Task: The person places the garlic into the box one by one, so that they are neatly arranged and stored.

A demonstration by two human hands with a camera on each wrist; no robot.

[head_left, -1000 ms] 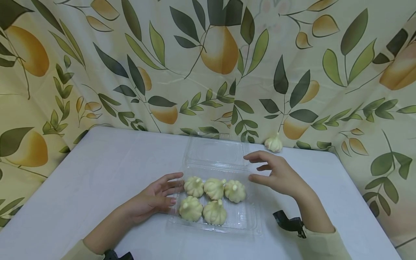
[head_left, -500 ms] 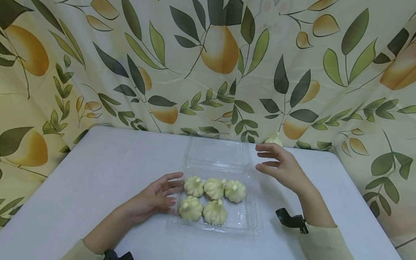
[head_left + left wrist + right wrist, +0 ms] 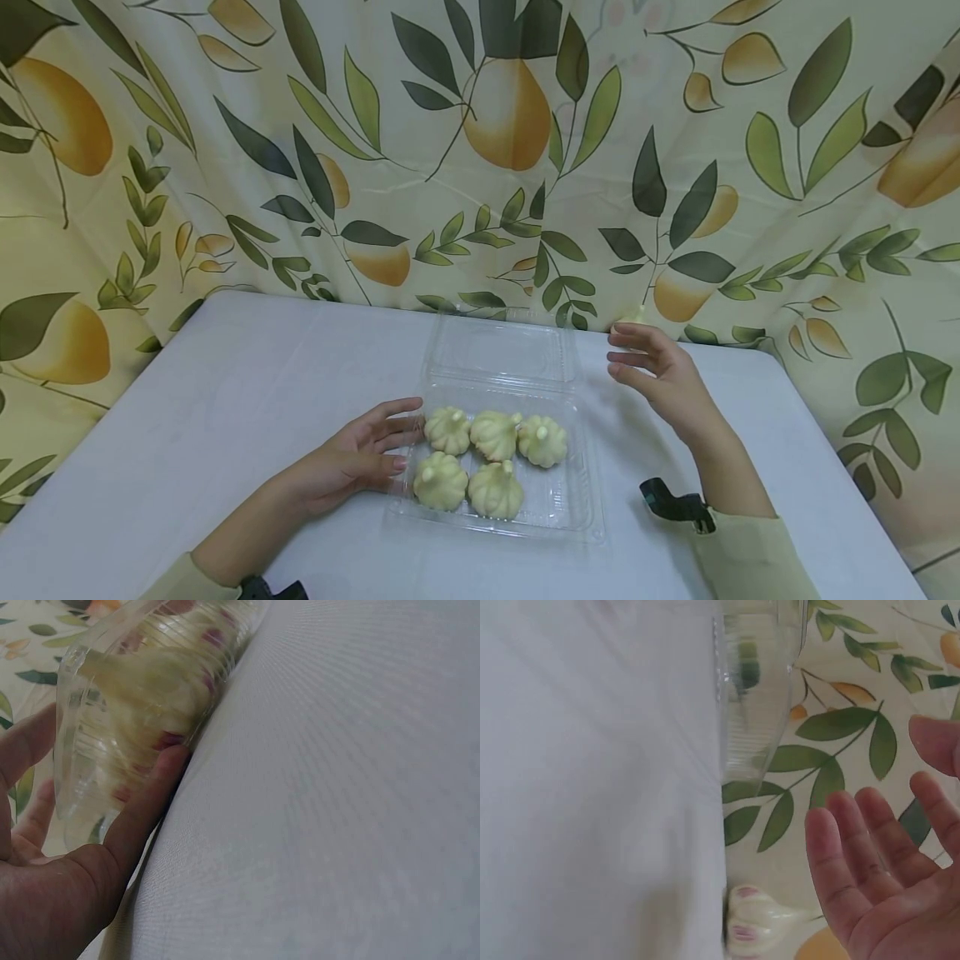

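A clear plastic clamshell box (image 3: 581, 492) lies with its lid (image 3: 498, 354) folded back. Several pale garlic bulbs (image 3: 497, 492) sit in it in two rows, and the front right corner holds none. My left hand (image 3: 341, 462) rests against the box's left side, its thumb (image 3: 146, 802) touching the wall low down near the table. At the back edge of the table another garlic bulb (image 3: 754, 919) stands alone, mostly hidden behind my right hand (image 3: 663, 379) in the head view. That hand hovers with fingers extended, apart from the bulb and holding nothing.
A white-covered table (image 3: 262, 375) carries everything. Behind it hangs a cloth (image 3: 375, 167) printed with leaves and orange fruit, close against the back edge. Black wrist mounts (image 3: 675, 507) sit at both sleeves.
My right hand has moved right and back from beside the box to in front of the lone garlic bulb. The left hand and the box have stayed still.
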